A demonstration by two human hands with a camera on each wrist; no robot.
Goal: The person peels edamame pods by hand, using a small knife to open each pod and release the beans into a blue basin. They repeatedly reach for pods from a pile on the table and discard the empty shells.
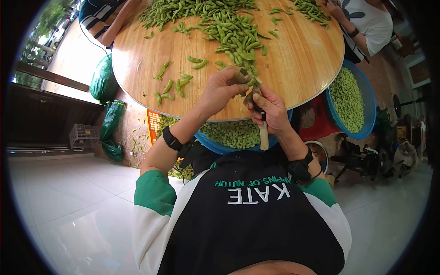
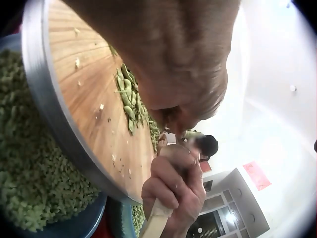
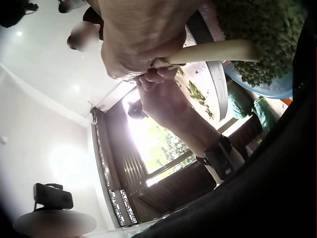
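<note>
Left grip point(image 1: 222, 91): fingers drawn together, apparently pinching one green pod point(image 1: 251, 82). Right grip point(image 1: 272, 110): curled snugly round a pale-handled tool point(image 1: 264, 137); working end hidden from where I stand. Pod location: twelve o'clock from the black shirt point(image 1: 247, 224), between both grips. Risk, cut: a slipping tool could nick the left grip, just beside it. Risk, loss: a loosened pinch could drop the pod into the blue basin point(image 1: 213, 145), six o'clock, under the bench point(image 1: 137, 68).

White "KATE" point(image 1: 259, 195) and green "OF NUTUR" point(image 1: 237, 183), upside down, on black shirt point(image 1: 256, 233)
</note>
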